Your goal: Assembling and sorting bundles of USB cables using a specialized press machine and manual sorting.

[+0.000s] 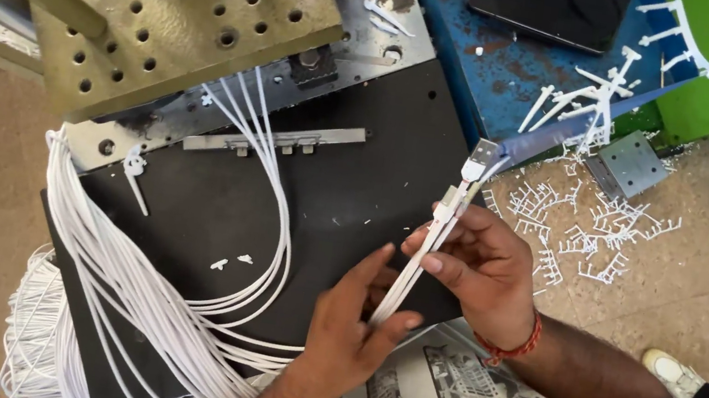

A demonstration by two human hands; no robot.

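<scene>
Head view: white cables (pixel 420 259) pinched by left hand (pixel 350 328) and right hand (pixel 483 268), connectors (pixel 466 180) pointing far-right, long axis diagonal over black bench (pixel 348 180).

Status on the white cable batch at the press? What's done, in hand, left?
Done, apparently: scattered white plastic sprue scraps litter the floor, suggesting earlier pieces were trimmed. In hand: the left hand and right hand pinch a few thin white cables with moulded connector ends over the black metal plate. Left: a thick loose bundle of white cables drapes off the plate; whether those are finished cannot be told.
</scene>
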